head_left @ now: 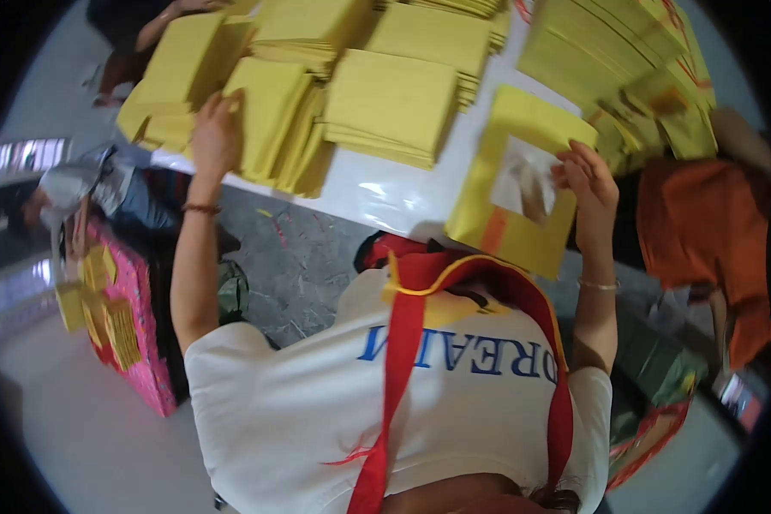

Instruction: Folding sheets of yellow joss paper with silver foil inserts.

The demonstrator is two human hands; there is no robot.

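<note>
My left hand (217, 141) reaches to the left part of the table, its fingers bent against the side of a stack of folded yellow paper packets (268, 111). At the table's front right lies a yellow paper packet (478, 193) bearing a shiny white square (514, 184) and an orange strip. My right hand (591, 188) is over that packet's right side, with loosely bent, parted fingers at the edge of the white square. More yellow stacks (390, 98) stand between my hands. The thumb of each hand is mostly hidden.
A white glossy table cover (385, 201) shows at the front edge. Larger yellow bundles (604, 43) with red ties fill the far right. A person in orange clothing (698, 231) is at right; another (103, 193) stands left near a pink-covered table (150, 343) with yellow packets.
</note>
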